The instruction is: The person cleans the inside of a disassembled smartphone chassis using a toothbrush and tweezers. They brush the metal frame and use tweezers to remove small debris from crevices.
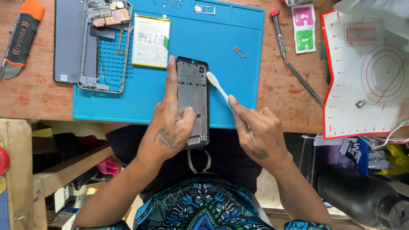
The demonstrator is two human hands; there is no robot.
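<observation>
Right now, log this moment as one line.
left hand: holds phone frame | right hand: holds white brush, head at frame's right edge | blue mat: under frame

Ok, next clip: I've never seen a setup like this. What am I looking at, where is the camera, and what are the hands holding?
There is no machine here: a person works with two bare hands, and the single camera sits on their head, looking down at a wooden bench.

The left hand grips a dark phone frame, its inner side facing up, over the near edge of a blue work mat. The right hand holds a white toothbrush, its head touching the frame's right edge.

Also on the mat lie a flat battery, a second opened phone body and a small pin tool. Off the mat are a grey back cover, an orange-handled opener, a red-tipped screwdriver, tweezers and a white mat with red markings.
</observation>
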